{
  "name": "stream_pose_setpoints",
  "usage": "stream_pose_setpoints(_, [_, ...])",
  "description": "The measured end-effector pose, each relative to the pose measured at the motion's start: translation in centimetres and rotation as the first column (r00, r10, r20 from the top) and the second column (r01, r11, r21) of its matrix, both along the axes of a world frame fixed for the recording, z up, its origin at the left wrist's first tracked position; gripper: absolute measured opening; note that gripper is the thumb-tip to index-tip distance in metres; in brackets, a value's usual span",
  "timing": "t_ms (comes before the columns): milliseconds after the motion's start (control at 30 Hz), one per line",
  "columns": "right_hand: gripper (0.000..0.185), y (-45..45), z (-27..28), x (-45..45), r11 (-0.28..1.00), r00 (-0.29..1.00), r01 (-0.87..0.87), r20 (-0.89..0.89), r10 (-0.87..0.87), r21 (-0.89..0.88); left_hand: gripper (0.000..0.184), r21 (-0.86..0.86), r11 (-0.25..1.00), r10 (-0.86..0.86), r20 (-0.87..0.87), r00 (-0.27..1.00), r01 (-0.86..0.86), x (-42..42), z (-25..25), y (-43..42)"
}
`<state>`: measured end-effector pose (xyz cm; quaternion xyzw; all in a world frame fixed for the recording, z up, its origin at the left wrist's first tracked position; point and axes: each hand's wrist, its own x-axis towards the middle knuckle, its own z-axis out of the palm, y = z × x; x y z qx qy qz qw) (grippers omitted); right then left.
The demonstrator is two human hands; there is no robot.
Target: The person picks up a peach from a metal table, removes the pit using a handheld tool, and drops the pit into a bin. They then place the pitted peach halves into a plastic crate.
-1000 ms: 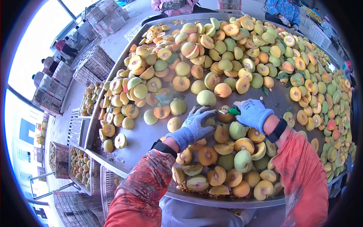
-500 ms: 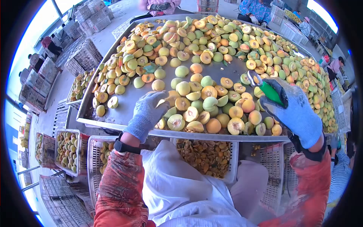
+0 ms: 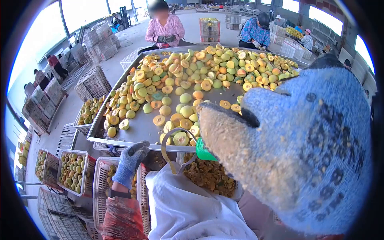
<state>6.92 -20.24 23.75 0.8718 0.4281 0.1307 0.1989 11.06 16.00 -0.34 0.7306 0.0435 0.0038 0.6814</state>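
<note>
My right hand is raised close to the camera, its blue glove worn pale at the fingertip, closed round the green handle of a loop tool. The tool's curved metal band stands in front of the near edge of the metal table. My left hand, also gloved, is lower, beside that edge and above the far end of a white slatted crate; its fingers are loosely curled, and I cannot tell whether anything is in them. Peaches, many cut in half, are heaped over the table, with a small group close to my side. Below the edge, brownish-yellow scraps lie beside the white cloth over my lap. Across the table sits a person in a pink patterned top.
</note>
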Motion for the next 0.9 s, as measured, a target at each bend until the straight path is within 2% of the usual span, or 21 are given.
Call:
stream_pose_setpoints(67, [0.049,0.7,-0.2,0.1,1.000,1.000,-0.004,-0.031,0.003,-0.022,0.032,0.036,0.999,-0.032,0.006,0.999,0.032,-0.3,-0.3,-0.3])
stream_pose_setpoints(100, [0.048,1.0,-0.4,0.2,1.000,0.999,-0.004,-0.049,0.002,-0.031,0.033,-0.096,0.995,-0.020,-0.005,1.000,0.019,-0.4,-0.9,-0.6])
stream_pose_setpoints(133, [0.048,1.2,-0.5,0.2,0.999,0.998,-0.005,-0.064,0.003,-0.038,0.032,-0.131,0.991,-0.029,-0.021,0.999,0.026,-0.2,-1.5,-0.8])
stream_pose_setpoints(200, [0.048,1.6,-0.9,-0.2,0.999,0.996,-0.002,-0.092,-0.002,-0.038,0.031,-0.066,0.997,0.022,-0.077,0.997,-0.027,0.5,-3.7,-0.7])
stream_pose_setpoints(267, [0.047,1.6,-1.8,-0.9,1.000,0.990,0.017,-0.140,-0.020,-0.021,0.032,0.105,0.994,0.011,0.036,0.999,-0.015,2.0,-7.2,-0.2])
stream_pose_setpoints(300, [0.047,1.7,-1.9,-1.2,0.999,0.984,0.038,-0.176,-0.040,-0.013,0.032,0.058,0.998,0.021,0.024,1.000,-0.022,3.0,-8.6,-0.8])
stream_pose_setpoints(333, [0.047,1.7,-2.1,-1.6,0.998,0.975,0.055,-0.219,-0.047,0.029,0.031,0.028,0.999,0.029,-0.022,0.999,-0.028,3.7,-8.8,-1.0])
stream_pose_setpoints(400, [0.047,1.2,-2.3,-2.1,0.986,0.957,0.100,-0.284,-0.057,0.137,0.029,0.078,0.996,-0.047,0.059,0.997,0.042,4.5,-6.7,-2.6])
stream_pose_setpoints(467, [0.046,-0.7,-3.8,-3.2,0.934,0.944,0.213,-0.308,-0.120,0.288,0.026,0.000,0.999,-0.032,0.052,0.998,0.032,6.4,-6.6,-4.6])
stream_pose_setpoints(533, [0.047,-3.4,-9.6,-5.4,0.809,0.959,0.264,-0.231,-0.163,0.526,0.032,0.108,0.988,-0.117,0.085,0.989,0.108,8.7,-8.2,-5.6])
stream_pose_setpoints(567, [0.048,-4.5,-12.6,-6.3,0.686,0.889,0.430,-0.410,-0.206,0.587,0.036,0.441,0.895,-0.131,0.118,0.984,0.066,9.4,-7.9,-6.7])
stream_pose_setpoints(600, [0.050,-5.2,-15.3,-7.5,0.526,0.791,0.585,-0.578,-0.202,0.617,0.041,0.727,0.687,-0.153,0.154,0.976,-0.007,9.7,-7.0,-7.6])
stream_pose_setpoints(667, [0.049,-6.4,-18.6,-10.6,0.355,0.552,0.821,-0.781,-0.291,0.448,0.060,0.935,0.354,-0.148,0.030,0.989,0.025,10.8,-6.8,-9.1])
stream_pose_setpoints(700, [0.049,-6.7,-19.7,-11.9,0.326,0.539,0.834,-0.782,-0.312,0.445,0.063,0.951,0.307,-0.145,0.002,0.989,0.043,11.2,-7.0,-9.6])
stream_pose_setpoints(767, [0.052,-7.4,-21.2,-14.5,0.075,0.433,0.901,-0.871,-0.233,0.428,0.068,0.972,0.225,-0.149,-0.041,0.988,0.074,11.8,-7.4,-10.4])
stream_pose_setpoints(800, [0.052,-7.8,-22.0,-15.3,0.050,0.430,0.900,-0.865,-0.258,0.433,0.070,0.978,0.194,-0.150,-0.051,0.987,0.080,12.4,-7.5,-10.6])
stream_pose_setpoints(833, [0.053,-8.1,-22.7,-16.1,-0.008,0.412,0.906,-0.887,-0.211,0.423,0.069,0.986,0.148,-0.158,-0.051,0.986,0.075,12.6,-7.6,-10.9])
stream_pose_setpoints(900, [0.050,-8.5,-23.3,-16.6,-0.078,0.406,0.905,-0.903,-0.143,0.419,0.063,0.989,0.133,-0.201,-0.032,0.979,0.060,13.0,-7.8,-10.8])
